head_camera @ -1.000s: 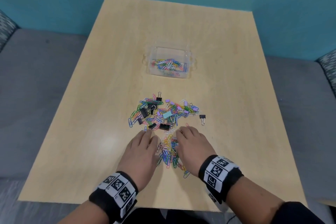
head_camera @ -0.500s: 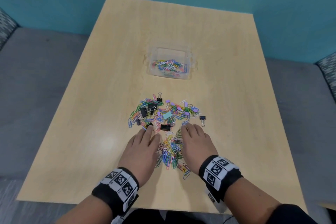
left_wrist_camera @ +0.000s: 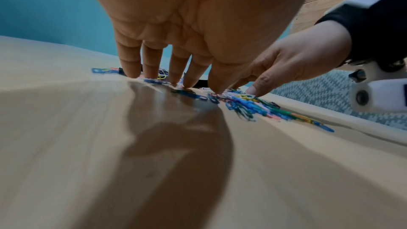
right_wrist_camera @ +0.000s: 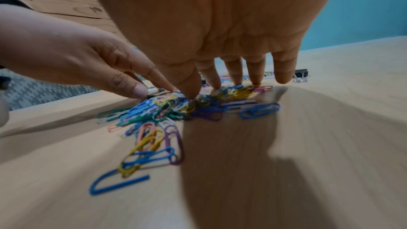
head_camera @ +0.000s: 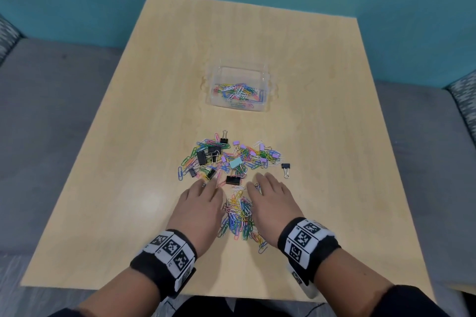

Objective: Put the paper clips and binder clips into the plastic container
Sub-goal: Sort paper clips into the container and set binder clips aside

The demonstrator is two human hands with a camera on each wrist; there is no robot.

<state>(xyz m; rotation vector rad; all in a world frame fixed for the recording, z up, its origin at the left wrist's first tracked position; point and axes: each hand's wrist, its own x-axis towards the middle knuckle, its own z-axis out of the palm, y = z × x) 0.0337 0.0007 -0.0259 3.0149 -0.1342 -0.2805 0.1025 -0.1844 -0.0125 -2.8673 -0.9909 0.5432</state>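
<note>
A clear plastic container stands mid-table with several coloured paper clips inside. Nearer me lies a spread of coloured paper clips and black, lilac and mint binder clips. A smaller heap of paper clips lies between my two hands. My left hand and right hand rest palm down on either side of the heap. Their fingers are straight and the fingertips touch the table and clips. Neither hand holds anything.
One black binder clip lies apart at the right of the spread. The wooden table has a grey bench around it and a teal wall behind. Patterned cushions sit at both sides.
Both hands have slid forward along the table toward the big spread, staying flat. The small heap between them now lies closer to my wrists.
</note>
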